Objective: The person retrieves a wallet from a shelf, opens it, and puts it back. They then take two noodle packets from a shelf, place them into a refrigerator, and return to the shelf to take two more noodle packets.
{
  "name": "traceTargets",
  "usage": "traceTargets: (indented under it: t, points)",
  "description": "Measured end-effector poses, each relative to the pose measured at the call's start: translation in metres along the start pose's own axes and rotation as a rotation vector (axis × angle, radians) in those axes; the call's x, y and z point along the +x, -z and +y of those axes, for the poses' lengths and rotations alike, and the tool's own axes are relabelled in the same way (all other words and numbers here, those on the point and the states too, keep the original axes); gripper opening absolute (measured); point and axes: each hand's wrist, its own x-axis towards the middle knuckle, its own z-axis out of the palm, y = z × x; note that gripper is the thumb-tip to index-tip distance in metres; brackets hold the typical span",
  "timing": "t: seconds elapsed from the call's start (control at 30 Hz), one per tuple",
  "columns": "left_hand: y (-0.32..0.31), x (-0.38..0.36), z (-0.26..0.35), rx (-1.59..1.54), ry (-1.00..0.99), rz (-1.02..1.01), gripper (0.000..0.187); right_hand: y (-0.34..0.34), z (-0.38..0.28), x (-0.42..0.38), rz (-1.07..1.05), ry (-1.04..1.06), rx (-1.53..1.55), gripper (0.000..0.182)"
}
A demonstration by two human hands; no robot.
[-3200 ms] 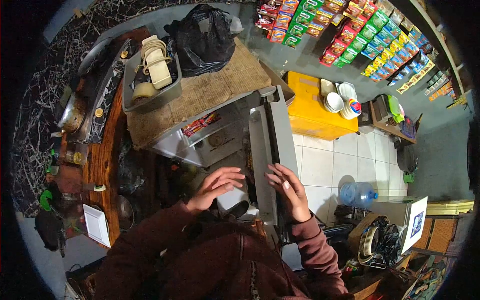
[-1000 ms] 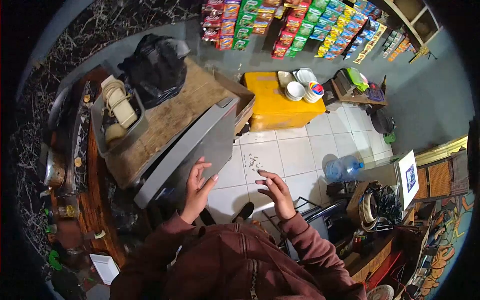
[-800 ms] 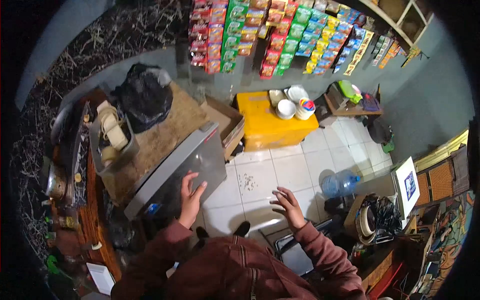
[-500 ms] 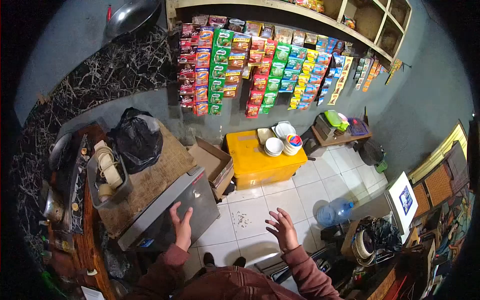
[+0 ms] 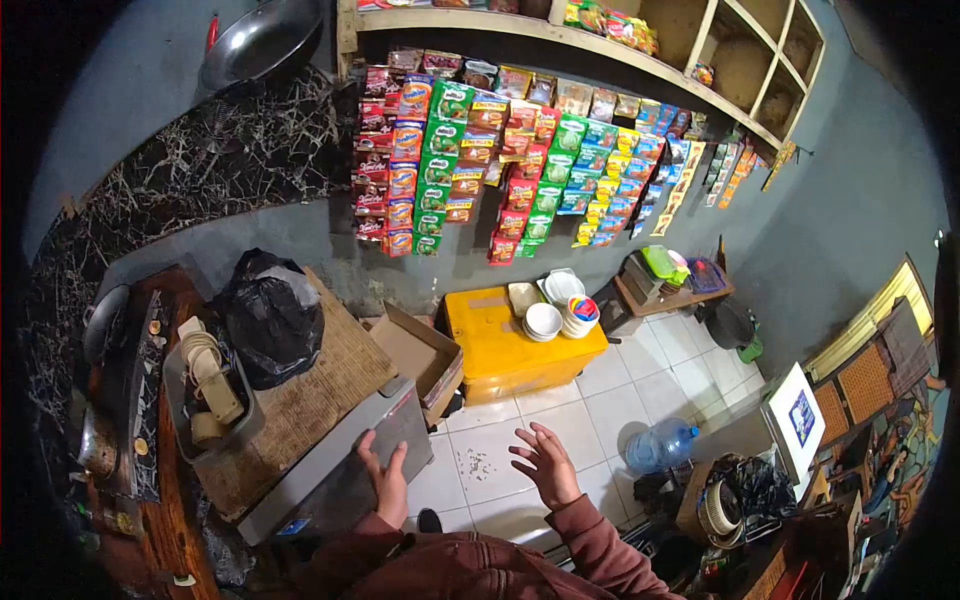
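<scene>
My left hand (image 5: 386,474) is raised with fingers apart and nothing in it. Behind it in this view is the grey front of a low cabinet (image 5: 335,468), whose brown board top (image 5: 285,405) slopes up to the left. My right hand (image 5: 546,466) is held up in the air, fingers spread, also holding nothing. Below and between the hands, small pale bits (image 5: 478,465) lie scattered on the white floor tiles (image 5: 500,427). One dark shoe shows at the bottom, beside my left wrist.
Ahead stands a yellow box (image 5: 520,375) with white bowls (image 5: 543,321) on top, next to an open cardboard box (image 5: 420,350). Sachet strips (image 5: 440,160) hang along the wall under a shelf (image 5: 690,70). To the right are a water jug (image 5: 660,446) and a fan (image 5: 722,510).
The view has tilted up and shifted slightly, so the wall and shelf sit lower. My hands have come a little closer together, both remaining open. One shoe has gone out of sight.
</scene>
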Motion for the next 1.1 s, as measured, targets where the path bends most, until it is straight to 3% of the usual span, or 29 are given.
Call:
traceTargets:
  t: [0.2,0.3,0.4,0.53,0.67,0.8,0.87,0.9,0.93,1.0,1.07,1.1]
  points:
    - [-0.002,0.018,-0.012,-0.057,0.031,-0.025,0.056,-0.028,-0.012,0.025,-0.042,0.039,-0.013,0.047]
    - [-0.018,0.006,-0.006,-0.043,-0.118,-0.213,0.049,-0.038,-0.019,0.029,-0.095,0.054,-0.027,0.046]
    - [-0.028,0.020,-0.008,-0.030,-0.064,-0.385,0.043,-0.036,-0.022,0.031,-0.096,0.047,-0.011,0.045]
    - [-0.051,0.029,0.002,-0.093,-0.060,-0.516,0.034,-0.016,-0.028,0.038,-0.108,0.055,-0.058,0.044]
    - [-0.073,0.038,-0.015,-0.053,0.009,-0.505,0.028,0.013,-0.040,0.052,-0.079,0.040,-0.052,0.044]
    - [-0.099,0.056,-0.047,0.118,0.137,-0.729,0.024,0.055,-0.058,0.068,-0.121,0.049,-0.117,0.045]
    - [-0.115,0.065,-0.065,0.573,0.248,-1.047,0.026,0.080,-0.074,0.075,-0.189,0.046,-0.250,0.042]
    - [-0.121,0.069,-0.078,0.690,0.114,-1.167,0.030,0.096,-0.081,0.081,-0.216,0.033,-0.264,0.042]
    - [-0.138,0.068,-0.069,0.698,0.102,-1.169,0.030,0.112,-0.090,0.085,-0.221,0.044,-0.259,0.042]
    - [-0.175,0.063,-0.039,1.394,-0.133,-1.488,0.036,0.143,-0.111,0.094,-0.248,0.033,-0.303,0.042]
    - [-0.203,0.068,-0.050,1.525,-0.136,-1.520,0.041,0.173,-0.137,0.101,-0.257,0.041,-0.285,0.043]
    - [-0.230,0.062,-0.036,1.516,-0.228,-1.444,0.040,0.186,-0.151,0.103,-0.236,0.052,-0.271,0.042]
